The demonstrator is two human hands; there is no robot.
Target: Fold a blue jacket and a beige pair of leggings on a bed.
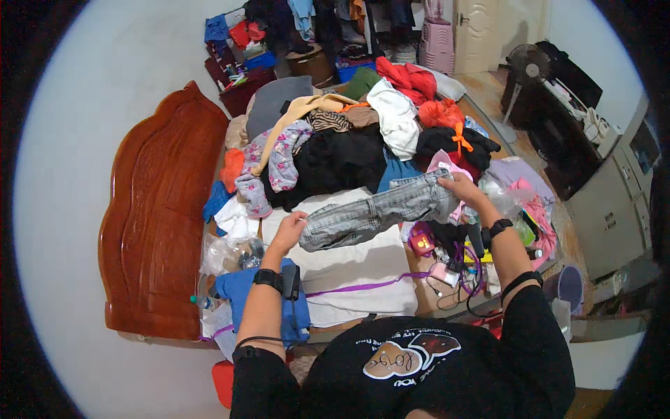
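Note:
A pair of grey denim jeans, gathered lengthwise into a long strip, is stretched between my two hands. My left hand grips the end at the left. At the waistband end, my right hand pinches the denim. The jeans are held above a white cloth spread on the bed, with a purple strap lying across it. Beyond the jeans rises a heap of clothes, with a black garment, a white garment and a floral garment.
A carved wooden headboard borders the bed on the left. Folded blue cloth and a clear plastic bag lie near my left forearm. Cables and small items crowd the right side. A standing fan is farther off.

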